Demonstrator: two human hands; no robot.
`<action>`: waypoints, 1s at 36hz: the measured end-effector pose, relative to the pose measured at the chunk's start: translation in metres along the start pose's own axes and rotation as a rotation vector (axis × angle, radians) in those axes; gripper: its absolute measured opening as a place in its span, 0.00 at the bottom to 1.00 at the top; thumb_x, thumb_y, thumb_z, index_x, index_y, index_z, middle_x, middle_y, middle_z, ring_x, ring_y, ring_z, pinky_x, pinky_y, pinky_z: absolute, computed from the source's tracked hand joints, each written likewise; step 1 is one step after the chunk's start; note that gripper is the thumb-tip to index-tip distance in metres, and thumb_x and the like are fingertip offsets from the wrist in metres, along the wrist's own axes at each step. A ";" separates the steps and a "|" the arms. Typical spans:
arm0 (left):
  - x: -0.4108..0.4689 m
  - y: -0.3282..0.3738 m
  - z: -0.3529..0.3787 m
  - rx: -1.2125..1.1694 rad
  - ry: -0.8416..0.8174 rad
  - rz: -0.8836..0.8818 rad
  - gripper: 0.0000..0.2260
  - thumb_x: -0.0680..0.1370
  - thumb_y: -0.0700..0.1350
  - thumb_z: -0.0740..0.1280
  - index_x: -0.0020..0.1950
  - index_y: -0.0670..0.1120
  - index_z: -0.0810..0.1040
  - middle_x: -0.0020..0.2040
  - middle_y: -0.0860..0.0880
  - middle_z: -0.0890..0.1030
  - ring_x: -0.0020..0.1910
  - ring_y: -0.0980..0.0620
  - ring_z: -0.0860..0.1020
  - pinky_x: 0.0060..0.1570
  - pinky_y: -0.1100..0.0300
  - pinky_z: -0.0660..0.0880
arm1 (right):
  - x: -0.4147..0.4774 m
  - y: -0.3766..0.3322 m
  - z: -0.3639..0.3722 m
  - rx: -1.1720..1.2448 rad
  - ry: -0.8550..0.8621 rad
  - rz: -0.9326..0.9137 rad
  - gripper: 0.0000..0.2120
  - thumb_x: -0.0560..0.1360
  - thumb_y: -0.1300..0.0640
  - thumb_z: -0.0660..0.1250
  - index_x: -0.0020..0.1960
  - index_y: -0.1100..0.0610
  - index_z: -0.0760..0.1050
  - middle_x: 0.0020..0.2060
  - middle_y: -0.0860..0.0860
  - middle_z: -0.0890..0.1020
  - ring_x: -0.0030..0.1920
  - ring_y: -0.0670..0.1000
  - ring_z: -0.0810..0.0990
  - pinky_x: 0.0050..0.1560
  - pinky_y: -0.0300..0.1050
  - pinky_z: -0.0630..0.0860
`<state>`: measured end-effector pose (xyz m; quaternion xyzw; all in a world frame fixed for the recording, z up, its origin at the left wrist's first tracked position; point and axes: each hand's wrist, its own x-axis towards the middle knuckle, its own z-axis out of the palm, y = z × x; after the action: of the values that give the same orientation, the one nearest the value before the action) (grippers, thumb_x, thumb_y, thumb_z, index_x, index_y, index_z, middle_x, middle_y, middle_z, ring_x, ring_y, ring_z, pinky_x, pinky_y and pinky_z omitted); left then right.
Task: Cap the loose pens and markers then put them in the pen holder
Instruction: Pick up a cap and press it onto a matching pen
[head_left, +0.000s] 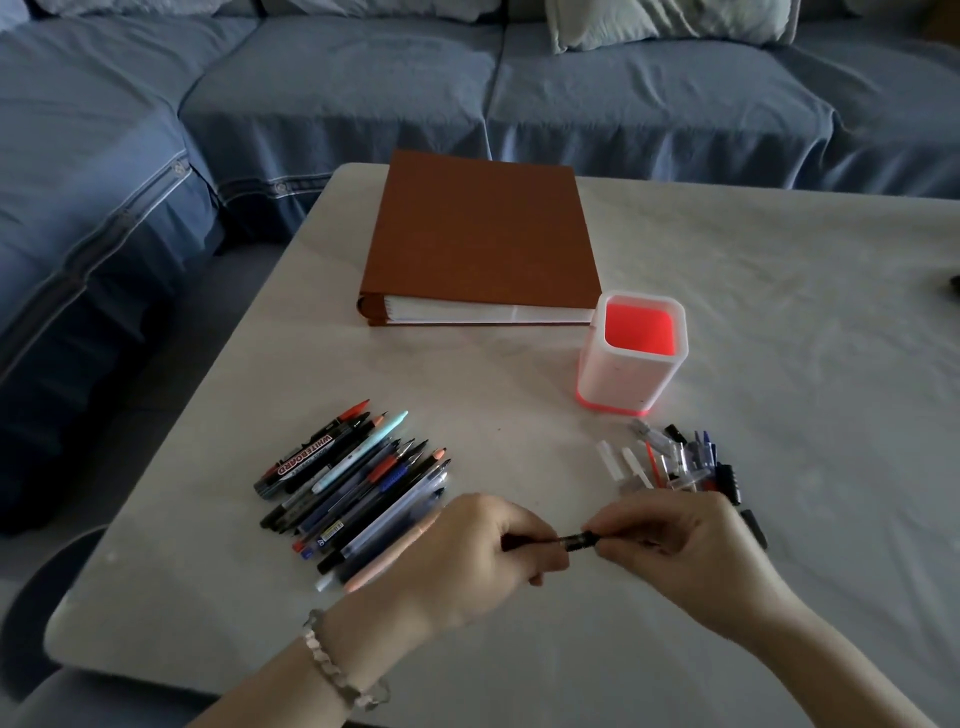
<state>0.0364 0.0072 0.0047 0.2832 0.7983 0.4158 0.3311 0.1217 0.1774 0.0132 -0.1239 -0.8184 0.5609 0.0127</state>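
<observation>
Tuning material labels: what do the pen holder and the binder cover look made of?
Pen holder: likely plastic, matte white shell, red inside and at base. Binder cover: looks cloth or paper over board, matte rust-brown, no glare.

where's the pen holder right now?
Head view, right of centre: the pen holder stands upright on the table, at the near right corner of the brown binder, with the pile of loose caps just nearer the person.
</observation>
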 end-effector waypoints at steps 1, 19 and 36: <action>0.001 -0.003 -0.001 0.154 0.013 0.065 0.07 0.72 0.51 0.68 0.41 0.50 0.81 0.32 0.46 0.78 0.30 0.50 0.73 0.32 0.55 0.69 | 0.001 0.003 0.002 -0.134 -0.025 -0.040 0.18 0.65 0.65 0.74 0.37 0.40 0.81 0.35 0.38 0.83 0.36 0.39 0.81 0.41 0.29 0.74; -0.018 -0.074 -0.014 0.686 0.544 0.100 0.09 0.63 0.43 0.78 0.38 0.47 0.79 0.33 0.52 0.78 0.30 0.51 0.77 0.27 0.62 0.72 | 0.031 0.046 0.023 -0.683 0.401 0.077 0.08 0.74 0.55 0.67 0.45 0.59 0.81 0.40 0.54 0.80 0.49 0.59 0.77 0.41 0.48 0.73; 0.002 -0.063 0.004 0.476 0.442 0.052 0.03 0.71 0.44 0.72 0.42 0.45 0.81 0.36 0.51 0.81 0.35 0.54 0.79 0.34 0.60 0.77 | 0.028 0.063 0.003 -0.718 0.467 0.088 0.06 0.72 0.57 0.68 0.44 0.57 0.82 0.42 0.56 0.81 0.47 0.59 0.77 0.42 0.46 0.73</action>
<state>0.0274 -0.0205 -0.0510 0.2758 0.9182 0.2771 0.0633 0.1063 0.2021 -0.0497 -0.2788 -0.9308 0.1974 0.1300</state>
